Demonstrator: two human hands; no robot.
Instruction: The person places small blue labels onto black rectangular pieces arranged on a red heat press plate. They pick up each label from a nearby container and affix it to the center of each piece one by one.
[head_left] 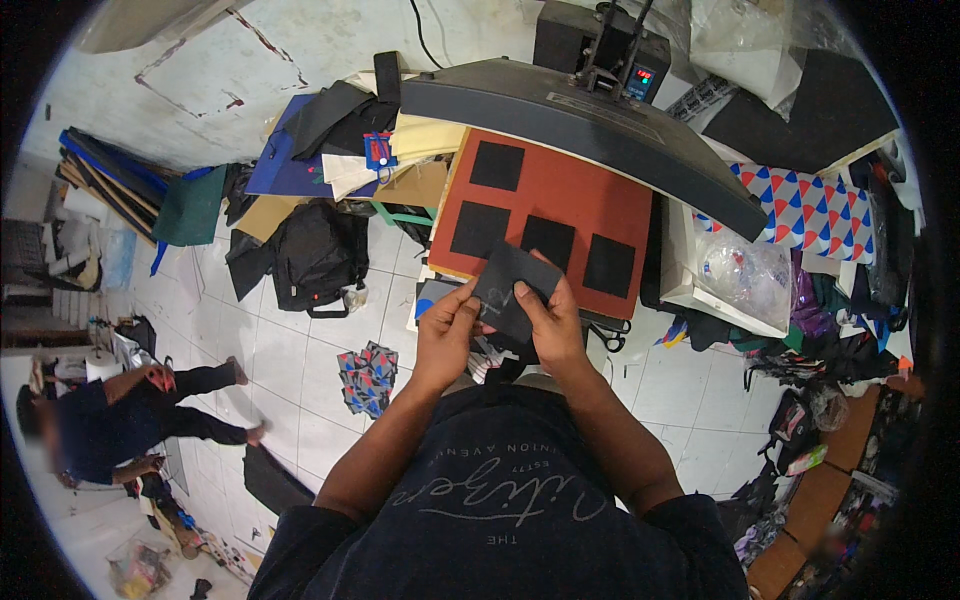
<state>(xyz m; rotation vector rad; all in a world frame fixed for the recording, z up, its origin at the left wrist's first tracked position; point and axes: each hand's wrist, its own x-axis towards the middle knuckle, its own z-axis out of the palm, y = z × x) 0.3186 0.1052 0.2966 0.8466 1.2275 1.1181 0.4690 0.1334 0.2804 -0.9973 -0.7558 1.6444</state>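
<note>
Both hands hold a small black fabric square [510, 285] in front of my chest, just before the near edge of a red-orange press pad [580, 205]. My left hand [447, 330] pinches the square's lower left edge. My right hand [548, 318] grips its right side with the thumb on top. Several black fabric squares [497, 165] lie flat on the pad. The dark upper plate of the heat press [580, 125] is swung up and away behind the pad.
Stacked fabric and card sheets [350, 150] pile up left of the press. A black backpack [315, 255] and patterned cloth [368, 375] lie on the white tiled floor. A person [120, 415] sits on the floor at far left. Bags and clutter [800, 330] crowd the right.
</note>
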